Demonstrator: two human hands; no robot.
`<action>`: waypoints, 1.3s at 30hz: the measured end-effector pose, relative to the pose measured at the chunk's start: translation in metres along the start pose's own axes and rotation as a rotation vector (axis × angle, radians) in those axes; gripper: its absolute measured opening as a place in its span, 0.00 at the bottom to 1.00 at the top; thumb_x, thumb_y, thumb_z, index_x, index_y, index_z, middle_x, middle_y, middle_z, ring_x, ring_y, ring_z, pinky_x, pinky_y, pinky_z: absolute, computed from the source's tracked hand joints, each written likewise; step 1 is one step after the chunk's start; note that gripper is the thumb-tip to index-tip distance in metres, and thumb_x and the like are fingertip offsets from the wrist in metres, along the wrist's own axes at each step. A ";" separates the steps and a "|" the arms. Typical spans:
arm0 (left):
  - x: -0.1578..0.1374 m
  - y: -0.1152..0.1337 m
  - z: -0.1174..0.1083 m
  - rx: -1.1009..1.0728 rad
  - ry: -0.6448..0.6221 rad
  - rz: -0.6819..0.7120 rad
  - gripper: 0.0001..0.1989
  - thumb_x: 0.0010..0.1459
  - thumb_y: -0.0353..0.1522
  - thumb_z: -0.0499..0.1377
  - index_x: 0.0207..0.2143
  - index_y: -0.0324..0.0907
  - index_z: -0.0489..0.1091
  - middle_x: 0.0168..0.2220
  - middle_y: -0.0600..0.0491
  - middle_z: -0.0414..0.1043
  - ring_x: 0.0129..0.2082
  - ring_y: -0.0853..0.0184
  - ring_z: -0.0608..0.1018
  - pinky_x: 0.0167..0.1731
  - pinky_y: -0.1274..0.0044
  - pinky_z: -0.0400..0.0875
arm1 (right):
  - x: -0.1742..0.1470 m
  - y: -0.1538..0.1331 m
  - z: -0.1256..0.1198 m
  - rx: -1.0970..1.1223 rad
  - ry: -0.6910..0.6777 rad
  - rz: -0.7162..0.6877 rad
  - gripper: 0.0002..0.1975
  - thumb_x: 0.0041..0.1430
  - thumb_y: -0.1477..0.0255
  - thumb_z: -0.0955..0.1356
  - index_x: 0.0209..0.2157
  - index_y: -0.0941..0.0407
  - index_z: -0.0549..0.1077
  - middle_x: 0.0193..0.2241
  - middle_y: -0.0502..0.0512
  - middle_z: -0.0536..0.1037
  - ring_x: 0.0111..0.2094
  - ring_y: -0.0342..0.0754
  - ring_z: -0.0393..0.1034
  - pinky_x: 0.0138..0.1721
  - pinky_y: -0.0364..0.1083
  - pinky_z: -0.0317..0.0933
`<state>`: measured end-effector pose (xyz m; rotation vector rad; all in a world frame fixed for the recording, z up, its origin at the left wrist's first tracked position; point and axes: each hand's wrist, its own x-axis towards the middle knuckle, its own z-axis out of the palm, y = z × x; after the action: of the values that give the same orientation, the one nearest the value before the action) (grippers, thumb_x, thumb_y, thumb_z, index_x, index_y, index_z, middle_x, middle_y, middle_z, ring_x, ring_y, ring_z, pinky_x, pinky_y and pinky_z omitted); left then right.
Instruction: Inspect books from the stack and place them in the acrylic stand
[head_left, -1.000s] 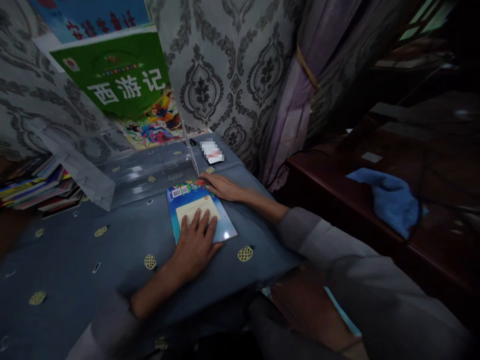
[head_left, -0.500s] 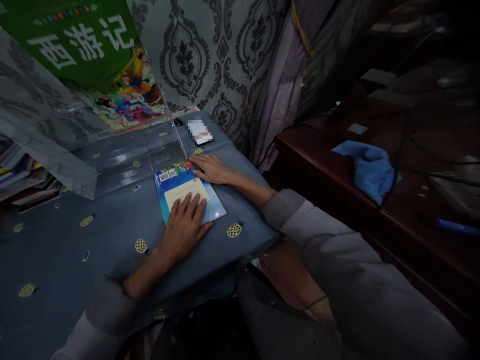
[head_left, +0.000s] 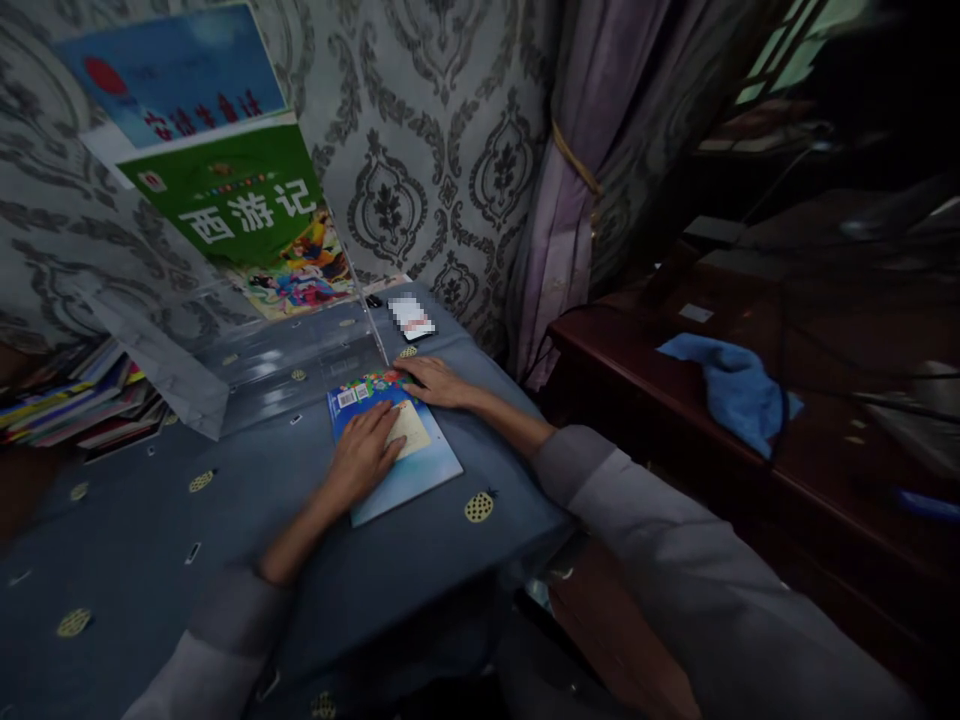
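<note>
A thin blue book (head_left: 405, 482) lies flat on the patterned tablecloth (head_left: 247, 520), with a barcode near its far left corner and a pale text panel in its middle. My left hand (head_left: 364, 445) rests on the cover's left part, fingers stretched out and partly over the panel. At the far right corner of the book, my right hand (head_left: 435, 381) lies flat with its fingers extended across the flowery edge. Neither hand is closed round anything. Beyond the book, a clear acrylic stand (head_left: 289, 372) holds a green book (head_left: 262, 225) upright, with a blue book (head_left: 180, 80) behind it.
At the left lies a stack of books (head_left: 82, 395). A phone (head_left: 411, 318) with a blurred screen lies behind my right hand near the wall. To the right, a dark red wooden table (head_left: 622, 340) carries a blue cloth (head_left: 739, 390) and cables.
My view has tilted up, so the blue book behind the green one now shows. My left hand has slid toward the book's far left side, uncovering its near part. My right hand stays at the corner.
</note>
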<state>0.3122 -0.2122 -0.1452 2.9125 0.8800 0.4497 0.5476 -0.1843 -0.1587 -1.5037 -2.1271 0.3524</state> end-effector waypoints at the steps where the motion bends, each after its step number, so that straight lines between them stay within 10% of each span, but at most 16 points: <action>1: 0.010 -0.008 0.003 0.001 0.009 -0.008 0.23 0.70 0.40 0.48 0.62 0.40 0.65 0.64 0.43 0.65 0.64 0.58 0.68 0.62 0.61 0.64 | 0.000 0.002 0.000 0.009 0.008 -0.006 0.27 0.67 0.69 0.64 0.64 0.61 0.62 0.63 0.67 0.68 0.65 0.57 0.60 0.65 0.58 0.53; 13: 0.081 -0.025 0.017 0.053 0.025 0.008 0.21 0.69 0.34 0.47 0.60 0.37 0.65 0.61 0.40 0.68 0.61 0.56 0.71 0.58 0.61 0.65 | -0.015 0.005 0.005 0.015 0.066 -0.005 0.28 0.65 0.72 0.64 0.65 0.63 0.60 0.63 0.70 0.67 0.64 0.57 0.61 0.64 0.59 0.55; 32: 0.073 -0.020 0.013 0.011 0.038 -0.018 0.22 0.68 0.36 0.47 0.58 0.36 0.68 0.61 0.42 0.69 0.60 0.54 0.70 0.60 0.60 0.62 | -0.141 -0.046 -0.012 0.029 -0.075 -0.061 0.36 0.63 0.54 0.68 0.68 0.53 0.58 0.68 0.62 0.60 0.70 0.56 0.49 0.69 0.62 0.42; 39: 0.008 0.021 0.003 -0.069 -0.056 0.194 0.27 0.68 0.46 0.50 0.61 0.38 0.65 0.63 0.41 0.66 0.64 0.55 0.66 0.63 0.59 0.60 | -0.139 -0.044 -0.011 0.102 -0.036 -0.060 0.35 0.60 0.55 0.71 0.66 0.51 0.63 0.66 0.62 0.64 0.69 0.57 0.53 0.68 0.64 0.44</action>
<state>0.3305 -0.2249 -0.1433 2.9429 0.5653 0.3992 0.5542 -0.3300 -0.1639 -1.3835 -2.1428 0.4627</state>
